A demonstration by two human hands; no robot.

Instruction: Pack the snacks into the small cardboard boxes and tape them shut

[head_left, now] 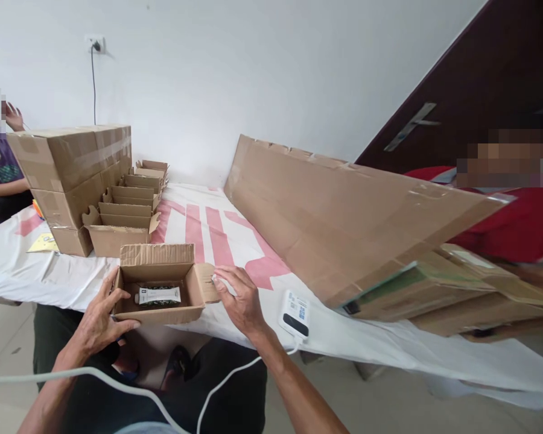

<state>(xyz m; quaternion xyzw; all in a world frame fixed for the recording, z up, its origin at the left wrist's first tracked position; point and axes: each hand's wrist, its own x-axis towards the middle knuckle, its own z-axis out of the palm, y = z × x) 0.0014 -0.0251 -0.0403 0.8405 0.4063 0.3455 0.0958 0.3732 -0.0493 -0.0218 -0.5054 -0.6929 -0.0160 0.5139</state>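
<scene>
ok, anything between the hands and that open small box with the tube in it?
Nothing visible. The left hand already grips the small open box at its left wall and front corner, and the right hand touches its right flap. The tube lies uncovered inside, with the flaps open.

We see the left hand (100,318) gripping the near left corner of a small open carton (159,283) at the table's (217,232) near edge, while the right hand (238,299) touches its right flap. A white tube (158,295) lies inside. Farther left stand empty cartons (127,217); a long flat cardboard (344,211) leans at right.
</scene>
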